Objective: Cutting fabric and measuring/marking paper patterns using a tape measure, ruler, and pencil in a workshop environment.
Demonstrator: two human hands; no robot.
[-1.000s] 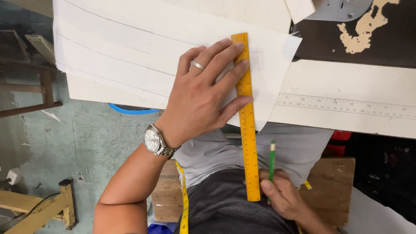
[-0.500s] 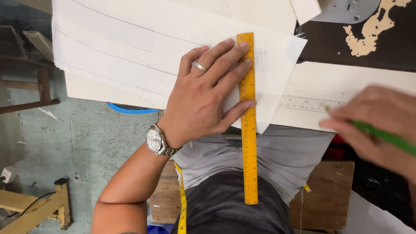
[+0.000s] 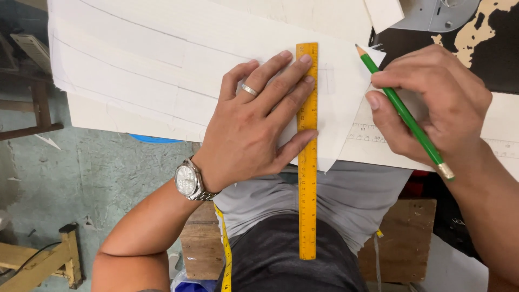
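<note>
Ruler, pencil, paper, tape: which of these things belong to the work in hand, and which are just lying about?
In use:
- yellow ruler, pressed down by the left hand
- green pencil, held in the right hand
- white paper under the ruler

Lying about:
- yellow measuring tape hanging by the person's front
- white ruler at the table edge
- wooden stool below

A long yellow ruler lies flat, half on white paper. A green pencil tilts, tip up near the ruler.
</note>
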